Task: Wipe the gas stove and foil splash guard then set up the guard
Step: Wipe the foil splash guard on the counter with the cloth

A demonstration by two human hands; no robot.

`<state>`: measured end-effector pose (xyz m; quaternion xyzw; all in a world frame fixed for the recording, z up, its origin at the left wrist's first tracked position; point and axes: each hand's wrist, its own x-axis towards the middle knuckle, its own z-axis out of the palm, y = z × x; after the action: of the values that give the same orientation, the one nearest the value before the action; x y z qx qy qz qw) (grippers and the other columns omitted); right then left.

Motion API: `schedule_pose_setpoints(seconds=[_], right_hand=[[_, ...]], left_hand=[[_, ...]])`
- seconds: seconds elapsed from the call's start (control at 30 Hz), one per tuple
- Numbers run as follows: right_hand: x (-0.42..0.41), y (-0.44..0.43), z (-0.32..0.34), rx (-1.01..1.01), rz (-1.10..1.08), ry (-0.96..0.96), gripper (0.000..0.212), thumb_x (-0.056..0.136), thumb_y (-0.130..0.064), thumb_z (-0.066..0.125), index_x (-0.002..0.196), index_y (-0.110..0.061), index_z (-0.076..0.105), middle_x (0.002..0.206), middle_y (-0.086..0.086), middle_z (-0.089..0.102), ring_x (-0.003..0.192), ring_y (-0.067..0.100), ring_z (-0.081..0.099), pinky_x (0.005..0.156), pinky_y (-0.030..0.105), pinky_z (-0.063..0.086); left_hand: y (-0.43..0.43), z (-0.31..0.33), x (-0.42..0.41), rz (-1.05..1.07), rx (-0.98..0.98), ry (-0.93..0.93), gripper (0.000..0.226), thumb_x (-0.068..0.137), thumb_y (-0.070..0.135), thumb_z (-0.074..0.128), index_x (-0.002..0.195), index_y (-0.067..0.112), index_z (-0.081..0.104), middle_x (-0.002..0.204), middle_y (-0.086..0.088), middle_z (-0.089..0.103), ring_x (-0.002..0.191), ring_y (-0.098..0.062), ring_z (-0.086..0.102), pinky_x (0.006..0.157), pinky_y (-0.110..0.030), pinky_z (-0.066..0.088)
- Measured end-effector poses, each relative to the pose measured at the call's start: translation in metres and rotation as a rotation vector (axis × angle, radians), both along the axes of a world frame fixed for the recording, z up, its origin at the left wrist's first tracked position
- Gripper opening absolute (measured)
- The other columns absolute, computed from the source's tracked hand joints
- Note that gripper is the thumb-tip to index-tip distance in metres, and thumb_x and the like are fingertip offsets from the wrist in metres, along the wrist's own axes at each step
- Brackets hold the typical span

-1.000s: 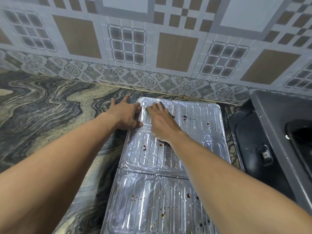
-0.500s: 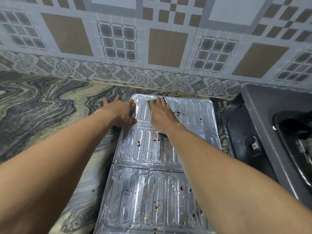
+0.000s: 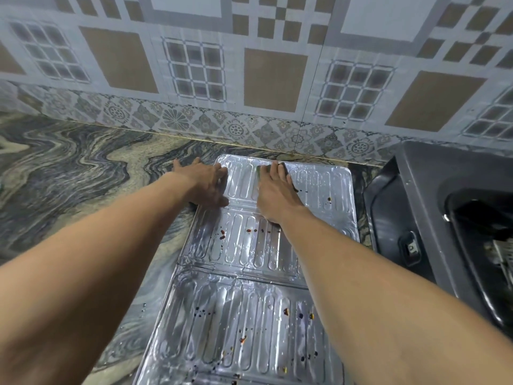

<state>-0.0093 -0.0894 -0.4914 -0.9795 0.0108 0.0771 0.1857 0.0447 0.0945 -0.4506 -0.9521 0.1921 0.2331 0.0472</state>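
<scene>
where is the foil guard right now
Head view, centre: the foil splash guard lies flat on the counter, left of the gas stove, far end near the tiled wall.

Desk (image 3: pixel 69 176): swirled grey-and-cream stone; back edge meets the tiled wall (image 3: pixel 277 79). Foil splash guard (image 3: pixel 249 315) lies flat on it, far end near the back edge, panels dotted with dark and reddish specks. Black gas stove (image 3: pixel 422 195) sits at the desk's right, just beside it.
</scene>
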Motion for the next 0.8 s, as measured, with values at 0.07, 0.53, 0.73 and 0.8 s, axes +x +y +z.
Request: schedule_pose_setpoints(seconds=[0.07,0.53,0.73,0.8], right_hand=[[0.001,0.000,-0.002,0.021,-0.006,-0.022,0.070,0.097,0.000,0.039,0.157,-0.009,0.004,0.164,0.017,-0.011,0.151,0.029,-0.015,0.121,0.041,-0.007],[0.002,-0.001,-0.004,-0.014,-0.007,0.029,0.064,0.103,-0.009,0.029,0.157,-0.009,-0.006,0.163,0.015,-0.018,0.150,0.029,-0.019,0.121,0.041,-0.010],[0.001,-0.008,-0.002,-0.039,-0.089,0.066,0.064,0.104,-0.012,0.030,0.156,-0.006,-0.007,0.163,0.017,-0.018,0.150,0.031,-0.018,0.121,0.043,-0.009],[-0.001,-0.015,-0.001,-0.050,-0.122,0.082,0.063,0.105,-0.013,0.028,0.156,-0.005,-0.008,0.162,0.017,-0.019,0.150,0.031,-0.019,0.121,0.042,-0.009]], left_hand=[[0.000,-0.003,0.000,0.007,-0.010,-0.013,0.099,0.082,0.072,0.057,0.158,0.035,0.005,0.165,0.010,0.004,0.152,-0.032,0.001,0.111,-0.073,-0.004],[-0.004,-0.003,-0.005,0.049,-0.030,-0.023,0.093,0.081,0.071,0.058,0.155,0.044,0.009,0.165,0.014,0.000,0.152,-0.033,0.000,0.109,-0.076,-0.005],[-0.004,-0.005,-0.002,0.050,-0.019,-0.018,0.092,0.081,0.072,0.058,0.155,0.045,0.009,0.164,0.016,0.000,0.152,-0.031,0.001,0.109,-0.076,-0.005],[-0.004,-0.006,-0.001,0.047,-0.021,-0.013,0.092,0.081,0.072,0.058,0.155,0.046,0.009,0.164,0.016,-0.001,0.152,-0.031,0.002,0.108,-0.077,-0.004]])
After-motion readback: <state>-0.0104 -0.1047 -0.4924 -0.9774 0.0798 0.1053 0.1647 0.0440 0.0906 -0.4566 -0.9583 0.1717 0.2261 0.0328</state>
